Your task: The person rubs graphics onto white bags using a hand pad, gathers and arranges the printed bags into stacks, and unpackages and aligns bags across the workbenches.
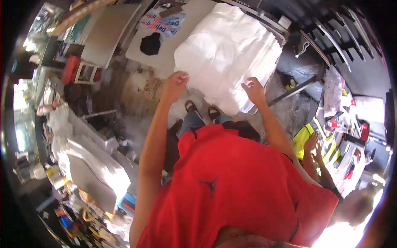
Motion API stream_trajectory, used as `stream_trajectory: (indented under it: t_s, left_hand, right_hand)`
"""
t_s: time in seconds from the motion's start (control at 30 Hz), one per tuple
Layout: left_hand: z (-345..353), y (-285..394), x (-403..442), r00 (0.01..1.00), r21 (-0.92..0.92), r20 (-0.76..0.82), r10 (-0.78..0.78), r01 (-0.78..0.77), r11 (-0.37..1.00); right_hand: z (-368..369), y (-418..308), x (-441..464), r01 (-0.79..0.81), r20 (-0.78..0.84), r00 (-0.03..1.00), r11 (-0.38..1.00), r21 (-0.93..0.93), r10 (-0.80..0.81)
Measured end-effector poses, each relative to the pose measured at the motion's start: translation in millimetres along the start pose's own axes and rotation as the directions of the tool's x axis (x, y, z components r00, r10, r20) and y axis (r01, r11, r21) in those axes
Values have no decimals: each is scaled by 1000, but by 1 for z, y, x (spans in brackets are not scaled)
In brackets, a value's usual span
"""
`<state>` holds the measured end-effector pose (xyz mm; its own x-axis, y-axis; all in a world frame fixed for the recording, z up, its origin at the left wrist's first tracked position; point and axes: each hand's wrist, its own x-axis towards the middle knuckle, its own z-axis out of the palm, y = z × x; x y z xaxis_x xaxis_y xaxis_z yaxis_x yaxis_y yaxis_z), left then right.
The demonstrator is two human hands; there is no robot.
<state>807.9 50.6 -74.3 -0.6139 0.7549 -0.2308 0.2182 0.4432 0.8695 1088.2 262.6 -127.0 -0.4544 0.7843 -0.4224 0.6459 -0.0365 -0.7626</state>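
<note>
A large stack of creased white sheets (227,49) lies in front of me, its near edge drooping toward my feet. At its near left edge is my left hand (177,84), the fingers curled in and the tips closed on the sheet's border. My right hand (254,89) is over the near right part, thumb and forefinger bent together on the white sheet. Whether either hand holds one layer or several cannot be made out. Both forearms reach forward past my red shirt (231,186).
A pale board (138,47) with printed film and a black scrap (150,44) lies left of the stack. White sheets (89,153) are piled at my left. A dark bar (291,91) juts out on the right. Another person's hands (313,144) show near a yellow vest (303,138).
</note>
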Motion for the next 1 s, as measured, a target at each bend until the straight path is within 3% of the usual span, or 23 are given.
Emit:
stream_trajectory:
  t_s: [0.03,0.07,0.1,0.17,0.23,0.27,0.3,0.33,0.4,0.43,0.47,0.5,0.53,0.6,0.67,0.73,0.77,0.8,0.83,0.87,0.9,0.97,1.0]
  left_hand:
    - [6,6,24,1000,5,25,13,-13,1000]
    - [13,10,49,933,250,-26,358,-341,906]
    - [20,7,71,747,475,6,665,-587,656]
    - [41,-15,107,720,470,73,690,-635,613]
    - [48,-18,131,676,461,139,723,-691,557]
    - [44,-15,133,745,435,377,551,-667,605]
    - [35,-12,131,736,432,594,324,-632,643]
    - [22,-12,120,709,419,631,315,-653,631]
    - [-13,1,107,525,275,846,93,-578,768]
    - [-23,-1,116,498,257,862,97,-593,763]
    - [-34,-7,125,614,188,760,215,-524,831]
    - [-42,-15,131,721,103,625,297,-454,885]
    - [-36,-26,150,816,111,407,410,-489,865]
    - [-34,-31,191,675,284,189,713,-732,619]
    - [-20,-38,223,623,332,133,771,-761,558]
    - [-11,-46,248,572,395,73,817,-769,504]
    - [-11,-53,254,804,173,175,569,-594,786]
    - [-10,-57,258,899,-4,345,270,-287,958]
    - [-15,-54,255,899,33,394,192,-222,974]
    - [-17,-63,254,889,31,414,195,-227,973]
    - [-18,-74,253,872,95,452,190,-259,961]
    - [-24,-78,240,857,124,468,217,-307,944]
    - [-28,-76,230,848,132,486,213,-312,941]
  right_hand:
    - [7,-9,-4,155,-142,974,977,-146,-176]
    - [15,-20,-6,275,-250,899,908,-315,-359]
    - [24,-34,-6,256,-272,898,915,-313,-345]
    - [39,-61,2,233,-398,768,797,-557,-502]
    - [53,-48,39,95,-435,836,869,-486,-335]
    - [55,-43,58,-30,-435,885,913,-406,-165]
    - [48,-53,63,-30,-240,970,956,-293,-44]
    - [58,-61,61,-67,-261,965,961,-267,-5]
    - [72,-93,56,-66,310,943,983,-173,118]
    - [88,-110,34,-105,403,904,988,-112,142]
    - [108,-131,13,35,385,920,962,-272,75]
    - [152,-80,20,481,342,869,775,-410,-358]
    - [154,-131,-13,211,386,922,856,-472,-15]
    - [187,-131,-22,161,549,823,866,-472,146]
    - [196,-123,-43,26,469,832,824,-566,296]
    - [207,-24,-54,455,518,852,595,-663,-75]
    - [195,3,-82,452,314,892,598,-662,-326]
    - [185,23,-110,443,71,838,600,-666,-541]
    - [172,21,-140,34,-103,992,942,-334,-72]
    - [159,12,-169,-429,-61,898,899,90,435]
    - [154,12,-187,-439,-71,892,893,99,446]
    - [150,11,-211,-379,-67,874,763,524,481]
    - [153,-2,-218,-385,-67,867,749,539,493]
